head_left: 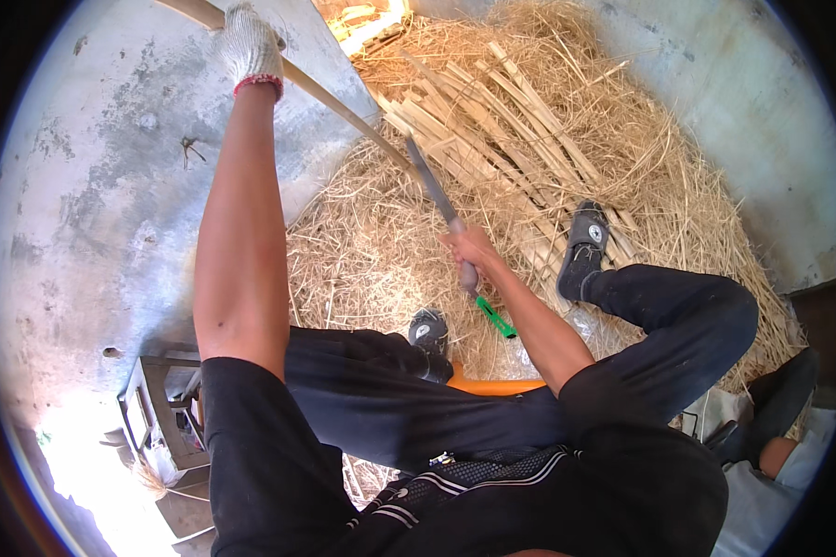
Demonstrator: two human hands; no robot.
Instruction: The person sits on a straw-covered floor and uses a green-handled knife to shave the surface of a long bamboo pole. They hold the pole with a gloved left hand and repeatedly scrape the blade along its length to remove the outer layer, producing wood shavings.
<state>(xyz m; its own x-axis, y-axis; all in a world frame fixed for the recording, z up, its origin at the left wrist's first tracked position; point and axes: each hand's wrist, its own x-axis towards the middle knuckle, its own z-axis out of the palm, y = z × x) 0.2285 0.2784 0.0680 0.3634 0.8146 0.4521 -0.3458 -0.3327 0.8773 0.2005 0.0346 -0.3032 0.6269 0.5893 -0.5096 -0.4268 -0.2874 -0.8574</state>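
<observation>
At eleven o'clock, my left hand (249,46), in a white knit glove (254,63) with a red cuff, is wrapped round a long, thin, curved tan strip (334,100), probably bamboo. Strip runs down toward twelve o'clock, where it meets or crosses a long, straight, grey-bladed knife (434,190). My bare right hand (474,246), near centre toward two o'clock, grips its dull brown handle (469,276). Hands well apart. Step, my read: blade being worked on the strip's near end. Next move likely calls for firm left grip, steady blade angle.

Unclear: strip's upper end is cut off by the frame; can't tell if the edge bites or just overlaps. Green plastic piece (497,317), four o'clock: attachment to handle unclear. Loose pale strips (502,139), one o'clock, partly hidden by dry shavings (353,232).
</observation>
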